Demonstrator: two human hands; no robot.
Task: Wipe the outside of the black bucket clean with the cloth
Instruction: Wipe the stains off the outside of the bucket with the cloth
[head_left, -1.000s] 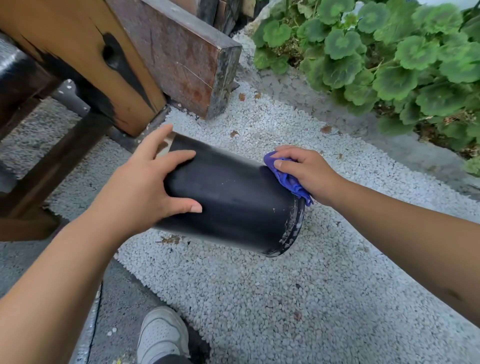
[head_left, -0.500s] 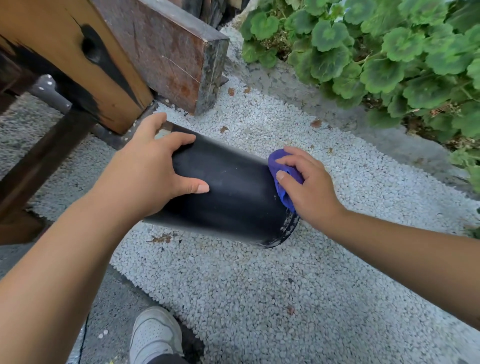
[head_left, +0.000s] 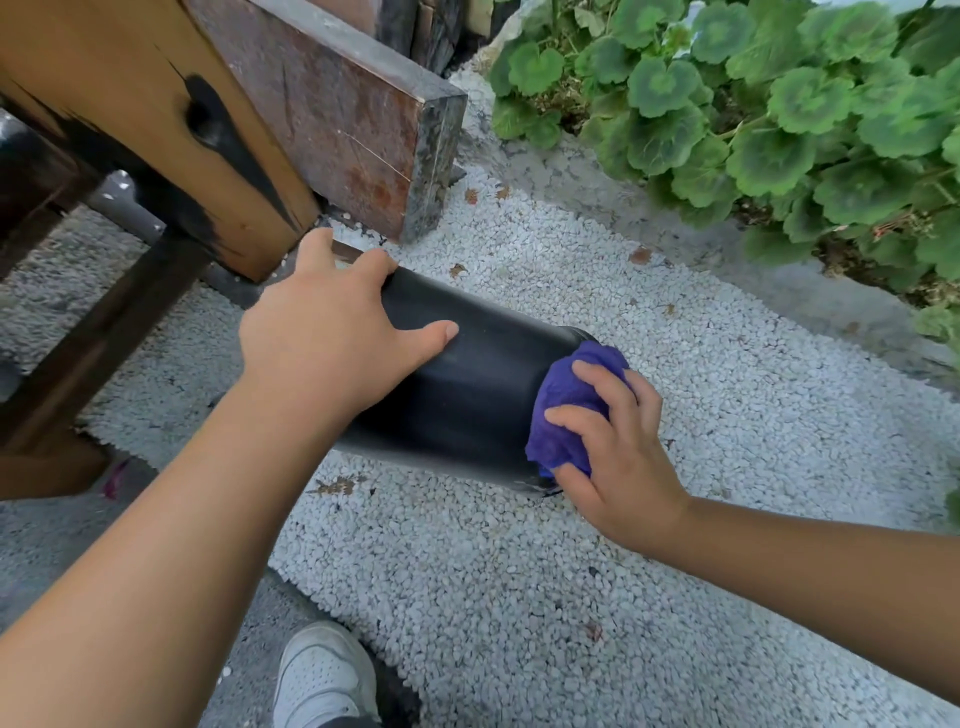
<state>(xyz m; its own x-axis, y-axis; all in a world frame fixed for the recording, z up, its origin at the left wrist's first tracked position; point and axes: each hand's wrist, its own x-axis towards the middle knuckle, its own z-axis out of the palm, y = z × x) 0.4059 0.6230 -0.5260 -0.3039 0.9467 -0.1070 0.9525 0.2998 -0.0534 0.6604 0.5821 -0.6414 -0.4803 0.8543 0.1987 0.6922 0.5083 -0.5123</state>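
Note:
The black bucket (head_left: 467, 395) lies on its side over white gravel, its base end pointing right. My left hand (head_left: 332, 343) grips its upper side near the open end, thumb stretched along the wall. My right hand (head_left: 618, 447) presses a bunched purple cloth (head_left: 566, 410) against the bucket's right end, covering the base rim. The bucket's mouth is hidden behind my left hand.
A thick wooden post (head_left: 156, 119) and a rusty brown slab (head_left: 353, 119) stand just behind the bucket at the upper left. Green round-leaved plants (head_left: 779, 114) border the gravel (head_left: 519, 597) on the right. My white shoe (head_left: 322, 680) rests at the bottom edge.
My right hand has slid the cloth from the top of the bucket's right end down over its rim and lower side. My left hand keeps its grip on the bucket.

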